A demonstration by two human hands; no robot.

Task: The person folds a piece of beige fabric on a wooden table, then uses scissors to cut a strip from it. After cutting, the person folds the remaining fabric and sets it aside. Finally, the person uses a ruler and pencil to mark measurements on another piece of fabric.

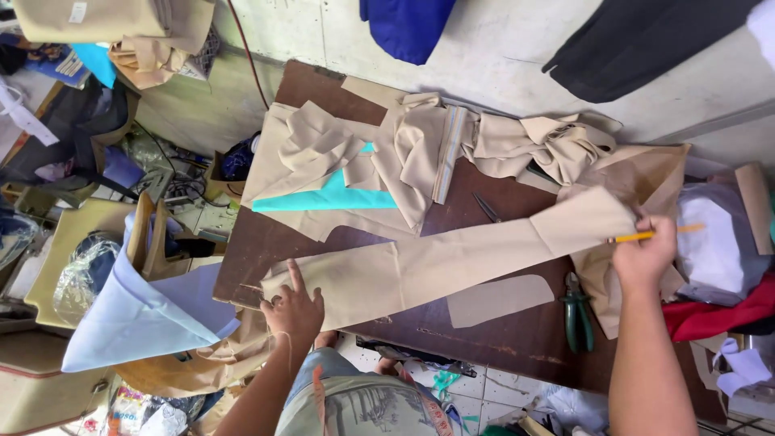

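A long beige fabric strip lies stretched diagonally across a dark wooden table. My left hand presses flat on the strip's near left end, fingers spread. At the strip's right end my right hand pinches the cloth and holds a yellow pencil pointing left. A small beige cut piece rests just below the strip.
Crumpled beige cloth and a turquoise piece cover the table's far side. Scissors lie mid-table, green-handled shears near the right. Brown paper, red cloth and light blue fabric surround it.
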